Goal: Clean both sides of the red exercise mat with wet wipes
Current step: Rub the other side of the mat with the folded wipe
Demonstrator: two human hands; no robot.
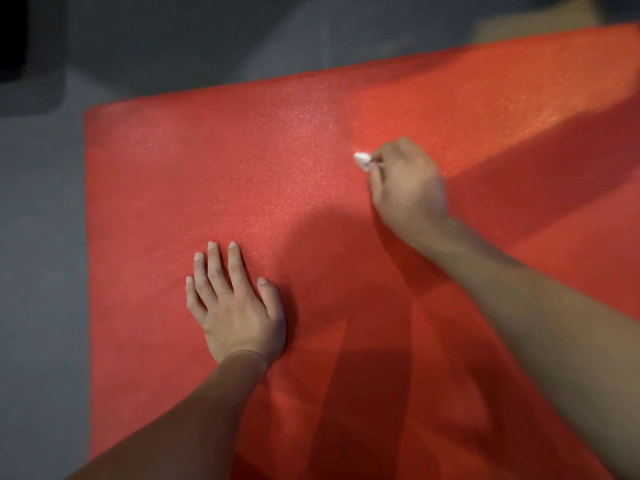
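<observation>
— On the grey floor (38, 237), what lies where?

— The red exercise mat (242, 174) is spread flat and fills most of the head view. Its left edge and far edge both show, meeting at a corner at the upper left; bare floor runs along both of them. On the right and at the bottom the mat runs out of view.

— And the hands?

— The left hand (235, 306) rests palm down on the mat, fingers straight and slightly spread, well inside the left edge. The right hand (408, 188) is farther out and to the right, fingers curled round a bunched white wet wipe (362, 160), which pokes out at the fingertips and touches the mat.

— Room around them?

— Open red surface lies between the two hands and beyond the wipe up to the far edge.

— Any containers?

— A tan shape (540, 22) sits past the far edge at the upper right, too blurred to identify. A dark object (20, 46) fills the upper left corner; I cannot tell what it is.
</observation>
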